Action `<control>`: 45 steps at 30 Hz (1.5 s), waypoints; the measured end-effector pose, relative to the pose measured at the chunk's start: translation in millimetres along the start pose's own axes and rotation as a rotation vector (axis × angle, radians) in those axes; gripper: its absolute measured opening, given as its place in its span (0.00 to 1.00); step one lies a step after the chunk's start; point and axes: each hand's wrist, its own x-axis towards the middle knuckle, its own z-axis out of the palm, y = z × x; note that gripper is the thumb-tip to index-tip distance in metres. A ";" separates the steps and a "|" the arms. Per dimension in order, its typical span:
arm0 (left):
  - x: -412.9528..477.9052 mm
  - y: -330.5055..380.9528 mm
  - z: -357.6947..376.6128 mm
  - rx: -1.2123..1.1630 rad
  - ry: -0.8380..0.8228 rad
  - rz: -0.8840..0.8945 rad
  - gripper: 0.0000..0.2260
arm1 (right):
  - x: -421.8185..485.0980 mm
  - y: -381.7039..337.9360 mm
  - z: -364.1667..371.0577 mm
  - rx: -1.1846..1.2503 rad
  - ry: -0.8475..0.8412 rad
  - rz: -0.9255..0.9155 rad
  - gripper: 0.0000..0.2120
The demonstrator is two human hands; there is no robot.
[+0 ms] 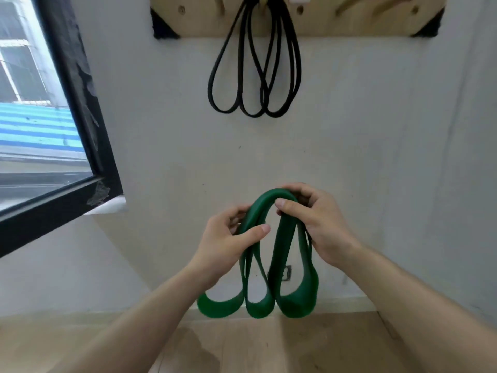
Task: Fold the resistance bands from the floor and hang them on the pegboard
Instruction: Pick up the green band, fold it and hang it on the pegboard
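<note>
A wide green resistance band (281,254) is folded into several loops that hang down in front of the wall. My left hand (228,240) grips the left side of its upper bend, thumb across the strands. My right hand (312,224) pinches the top of the bend from the right, fingers curled over it. A wooden pegboard (322,20) is fixed to the wall above, with black corner brackets. A thin black resistance band (255,74) hangs folded from a peg near the board's middle, its loops dangling below the board.
A black-framed window (80,117) fills the left side, its sill jutting toward me. The white wall (390,157) meets a light wooden floor (242,345) below my arms. A small wall socket (285,273) shows behind the green loops.
</note>
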 end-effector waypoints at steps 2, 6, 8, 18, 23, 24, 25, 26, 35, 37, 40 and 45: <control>7.2 17.2 3.1 -0.003 0.035 0.049 0.16 | 8.3 -17.7 1.1 -0.009 0.060 -0.026 0.12; 26.7 66.1 0.6 -0.043 0.103 0.119 0.17 | 29.3 -61.0 1.3 -0.063 0.073 -0.088 0.11; 38.5 93.7 -5.2 -0.012 0.117 0.175 0.16 | 42.3 -86.8 0.9 -0.078 0.055 -0.121 0.10; 90.0 213.7 -51.0 -0.051 0.255 0.352 0.09 | 101.6 -199.6 29.4 -0.329 -0.046 -0.498 0.18; 126.6 253.0 -72.6 -0.048 0.335 0.424 0.10 | 138.5 -228.9 49.9 -0.521 -0.056 -0.678 0.19; 134.6 258.3 -76.1 -0.037 0.348 0.433 0.10 | 145.8 -232.8 53.3 -0.572 -0.060 -0.699 0.20; 142.2 262.2 -79.7 -0.023 0.359 0.439 0.10 | 152.5 -236.8 55.9 -0.632 -0.067 -0.707 0.21; 150.6 265.1 -83.4 -0.002 0.369 0.442 0.09 | 159.4 -240.3 58.0 -0.690 -0.078 -0.703 0.23; 207.9 266.4 -96.9 0.119 0.371 0.470 0.05 | 214.5 -258.8 56.6 -1.034 -0.201 -0.631 0.37; 218.5 259.7 -97.0 0.117 0.389 0.470 0.04 | 225.8 -256.3 59.6 -1.107 -0.175 -0.649 0.38; 232.7 250.2 -99.8 0.110 0.440 0.486 0.04 | 239.7 -252.5 63.4 -1.170 -0.159 -0.642 0.39; 252.5 238.9 -102.1 0.135 0.504 0.513 0.05 | 252.4 -258.6 59.2 -1.218 -0.199 -0.588 0.39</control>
